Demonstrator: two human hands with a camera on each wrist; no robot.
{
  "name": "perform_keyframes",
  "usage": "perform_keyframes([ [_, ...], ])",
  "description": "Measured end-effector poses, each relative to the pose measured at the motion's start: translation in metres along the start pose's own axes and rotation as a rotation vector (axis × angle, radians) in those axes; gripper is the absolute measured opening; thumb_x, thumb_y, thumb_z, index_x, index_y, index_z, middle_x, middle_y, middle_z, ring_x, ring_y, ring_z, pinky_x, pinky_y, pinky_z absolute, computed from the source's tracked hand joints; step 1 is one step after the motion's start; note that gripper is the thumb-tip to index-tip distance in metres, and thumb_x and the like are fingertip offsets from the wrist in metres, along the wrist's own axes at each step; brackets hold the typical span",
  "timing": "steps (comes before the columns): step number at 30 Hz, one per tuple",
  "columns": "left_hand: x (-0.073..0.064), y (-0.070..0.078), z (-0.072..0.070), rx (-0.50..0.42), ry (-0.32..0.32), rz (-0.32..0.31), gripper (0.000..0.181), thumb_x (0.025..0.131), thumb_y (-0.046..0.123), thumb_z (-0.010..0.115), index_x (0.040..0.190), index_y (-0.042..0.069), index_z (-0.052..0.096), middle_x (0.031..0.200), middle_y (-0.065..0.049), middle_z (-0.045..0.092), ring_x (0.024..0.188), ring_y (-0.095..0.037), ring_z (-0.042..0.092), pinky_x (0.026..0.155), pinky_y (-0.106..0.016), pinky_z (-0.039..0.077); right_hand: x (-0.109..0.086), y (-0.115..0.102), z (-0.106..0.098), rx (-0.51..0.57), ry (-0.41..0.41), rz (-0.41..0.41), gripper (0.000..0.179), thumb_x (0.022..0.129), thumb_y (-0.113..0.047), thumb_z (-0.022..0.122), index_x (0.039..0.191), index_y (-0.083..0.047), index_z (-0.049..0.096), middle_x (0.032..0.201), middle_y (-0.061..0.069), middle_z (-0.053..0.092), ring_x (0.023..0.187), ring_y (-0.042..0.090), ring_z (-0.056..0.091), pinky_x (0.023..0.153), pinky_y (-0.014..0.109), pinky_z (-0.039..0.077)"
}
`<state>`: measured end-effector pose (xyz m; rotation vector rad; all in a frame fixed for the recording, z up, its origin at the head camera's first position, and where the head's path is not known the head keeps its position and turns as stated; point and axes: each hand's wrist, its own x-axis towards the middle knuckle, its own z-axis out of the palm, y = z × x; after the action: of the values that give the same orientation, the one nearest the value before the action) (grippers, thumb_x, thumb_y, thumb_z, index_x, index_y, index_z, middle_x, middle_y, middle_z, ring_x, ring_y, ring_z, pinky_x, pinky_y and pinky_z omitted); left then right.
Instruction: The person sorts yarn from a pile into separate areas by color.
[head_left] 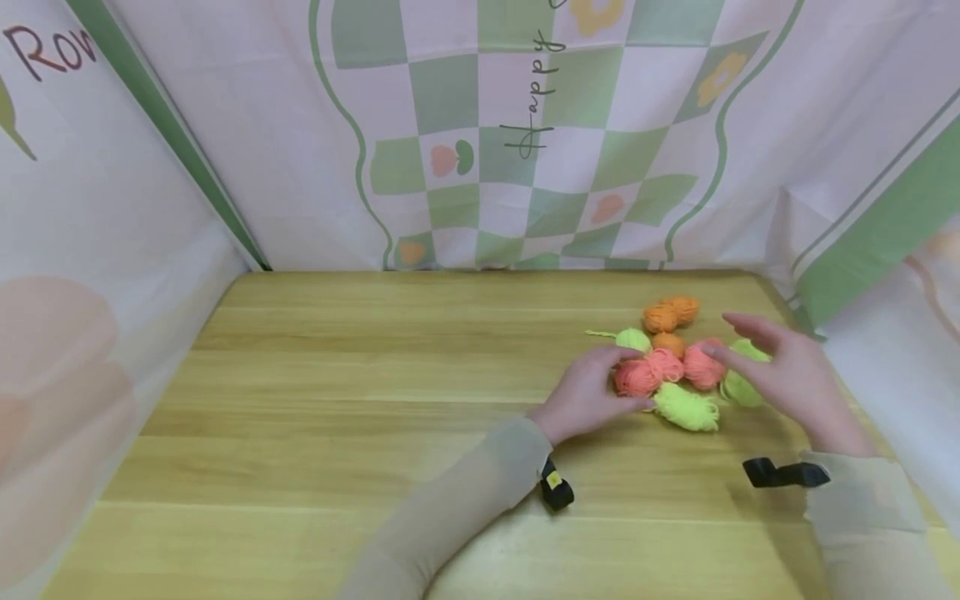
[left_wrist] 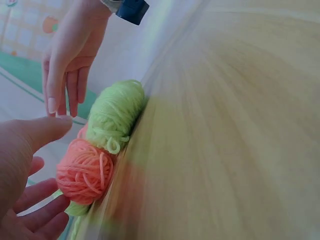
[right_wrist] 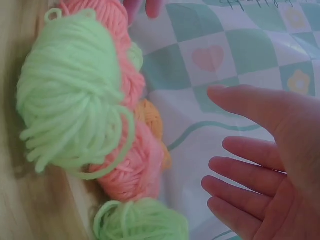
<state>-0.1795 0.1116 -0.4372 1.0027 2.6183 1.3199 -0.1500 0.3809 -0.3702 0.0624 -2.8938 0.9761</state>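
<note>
Small balls of yarn lie clustered on the right side of the wooden table. At the cluster's left edge, my left hand (head_left: pixel 588 393) has its thumb and fingers spread beside a coral pink yarn ball (head_left: pixel 637 379); whether the fingertips touch it, I cannot tell. Above the right edge hovers my right hand (head_left: pixel 798 379), fingers extended and holding nothing. Close to it are another pink yarn ball (head_left: pixel 703 368) and a yellow-green yarn ball (head_left: pixel 745 375), partly covered by the hand. A looped yellow-green skein (head_left: pixel 686 408) sits at the front, large in the right wrist view (right_wrist: pixel 70 90).
Orange yarn balls (head_left: pixel 662 317) lie at the back of the cluster, with one more orange ball (head_left: pixel 667 344) in its middle. A small yellow-green ball (head_left: pixel 633 339) trails a loose strand leftward. Printed cloth (head_left: pixel 510 208) walls the wooden table (head_left: pixel 337 417) at back and sides.
</note>
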Motion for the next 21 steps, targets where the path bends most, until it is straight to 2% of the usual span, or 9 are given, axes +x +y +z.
perform_keyframes([
  [7, 0.005, 0.003, 0.005, 0.073, 0.01, -0.004, 0.059, 0.088, 0.038, 0.082, 0.139, 0.016, 0.061, 0.134, 0.006, 0.06, 0.123, -0.003, 0.052, 0.103, -0.012, 0.035, 0.001, 0.008, 0.006, -0.009, -0.023, -0.017, 0.074, 0.095, -0.042, 0.073, 0.151, -0.001, 0.045, 0.148, 0.03, 0.045, 0.127, 0.057, 0.044, 0.095, 0.072, 0.04],
  [9, 0.007, 0.003, 0.006, 0.088, 0.007, -0.002, 0.057, 0.089, 0.037, 0.082, 0.137, 0.015, 0.062, 0.133, 0.006, 0.061, 0.122, -0.002, 0.052, 0.103, -0.011, 0.035, 0.002, 0.01, 0.007, -0.009, -0.028, -0.022, 0.075, 0.094, -0.041, 0.074, 0.15, 0.0, 0.046, 0.147, 0.031, 0.046, 0.126, 0.056, 0.046, 0.098, 0.052, 0.05],
  [11, 0.008, 0.002, 0.007, 0.105, 0.008, 0.007, 0.055, 0.089, 0.036, 0.082, 0.136, 0.014, 0.063, 0.131, 0.005, 0.062, 0.12, -0.003, 0.053, 0.102, -0.011, 0.036, 0.002, 0.013, 0.009, -0.003, -0.035, -0.028, 0.076, 0.093, -0.041, 0.076, 0.149, 0.001, 0.046, 0.146, 0.031, 0.048, 0.125, 0.055, 0.048, 0.092, 0.028, 0.052],
  [14, 0.01, 0.001, 0.009, 0.132, 0.005, 0.002, 0.053, 0.089, 0.035, 0.082, 0.134, 0.015, 0.065, 0.128, 0.006, 0.063, 0.117, -0.002, 0.054, 0.1, -0.01, 0.036, 0.002, 0.015, 0.011, 0.011, -0.05, -0.041, 0.077, 0.092, -0.039, 0.077, 0.149, 0.003, 0.046, 0.141, 0.031, 0.052, 0.123, 0.054, 0.052, 0.078, 0.003, 0.04],
  [19, 0.014, 0.0, 0.012, 0.147, -0.001, -0.043, 0.049, 0.088, 0.036, 0.082, 0.131, 0.017, 0.067, 0.122, 0.008, 0.065, 0.112, -0.001, 0.056, 0.096, -0.01, 0.039, 0.003, 0.016, 0.017, 0.001, -0.061, -0.062, 0.077, 0.091, -0.036, 0.079, 0.146, 0.008, 0.046, 0.133, 0.032, 0.057, 0.117, 0.052, 0.056, 0.076, 0.002, 0.041],
  [21, 0.016, 0.001, 0.013, 0.146, -0.004, -0.067, 0.048, 0.088, 0.036, 0.082, 0.13, 0.018, 0.068, 0.121, 0.009, 0.065, 0.111, -0.001, 0.057, 0.095, -0.01, 0.04, 0.003, 0.015, 0.019, -0.008, -0.068, -0.053, 0.079, 0.091, -0.038, 0.079, 0.146, 0.008, 0.046, 0.133, 0.032, 0.058, 0.117, 0.052, 0.057, 0.08, 0.009, 0.047],
])
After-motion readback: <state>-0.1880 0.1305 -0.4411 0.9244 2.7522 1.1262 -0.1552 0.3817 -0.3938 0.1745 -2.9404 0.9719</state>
